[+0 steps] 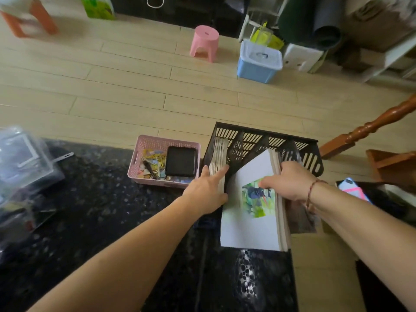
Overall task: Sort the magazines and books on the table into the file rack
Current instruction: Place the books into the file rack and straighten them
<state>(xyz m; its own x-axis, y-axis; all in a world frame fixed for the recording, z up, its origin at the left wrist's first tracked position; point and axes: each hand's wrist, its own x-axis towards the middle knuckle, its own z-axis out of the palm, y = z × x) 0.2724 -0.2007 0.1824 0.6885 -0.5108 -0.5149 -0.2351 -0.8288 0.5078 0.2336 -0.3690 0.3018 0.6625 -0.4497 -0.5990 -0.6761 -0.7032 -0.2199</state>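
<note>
A black plastic file rack (pixel 258 138) stands at the far edge of the dark speckled table (pixel 101 221). Several pale books (pixel 219 154) stand in its leftmost slot. My left hand (pixel 208 190) lies against their near ends, fingers spread over the spines. My right hand (pixel 286 183) grips the top of a stack of white books (pixel 249 228) with a green and blue picture on the cover. The stack leans partly inside a slot on the rack's right side and sticks out toward me. A darker magazine (pixel 302 219) shows just behind the stack.
A pink basket (pixel 144 154) with clips, small items and a black tray sits left of the rack. Clear plastic boxes (pixel 22 167) stand at the table's left. A phone with a pink case (pixel 352 188) lies at the right. On the floor beyond are a pink stool (pixel 204 42) and a blue bin (pixel 258 61).
</note>
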